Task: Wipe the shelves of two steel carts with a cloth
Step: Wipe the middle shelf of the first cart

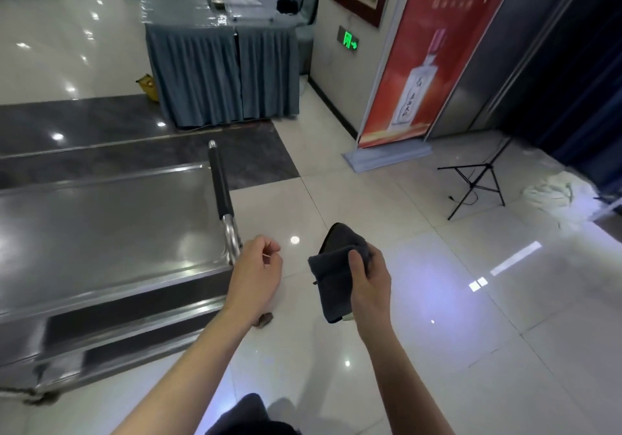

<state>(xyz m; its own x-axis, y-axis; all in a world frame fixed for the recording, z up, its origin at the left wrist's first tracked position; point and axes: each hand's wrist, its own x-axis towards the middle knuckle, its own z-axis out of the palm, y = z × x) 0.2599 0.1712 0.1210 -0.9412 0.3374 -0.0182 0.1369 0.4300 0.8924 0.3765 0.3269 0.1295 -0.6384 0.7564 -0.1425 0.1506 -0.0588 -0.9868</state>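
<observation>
The steel cart [111, 232] fills the left half of my view, its top shelf [101, 229] a wide dull-bright sheet with a raised rim, two lower shelves [111, 337] showing as dark slots beneath the near edge. I can make out only this one cart for sure; a steel edge runs behind it at left, but I cannot tell if that is the second. Its black-sleeved push handle [220, 185] runs up the right end of the cart, middle of the frame. Behind, upper centre, stands a skirted table [222, 74], and a red banner [434, 50] rises at upper right.

The cloth [336, 273], dark grey and folded, sits just right of centre in my right hand [368, 283], thumb laid over its face and fingers curled behind, a firm hold. It hangs over the floor tiles, apart from the cart. My left hand [257, 276] hovers just beside the cart's near right corner, fingers loosely curled and holding nothing.

I judge no stroke is under way. To do it well I would flatten the cloth under a spread palm, start at the far rim of the top shelf, and pull long overlapping passes towards me, steadying the handle with the left so the cart does not roll.
</observation>
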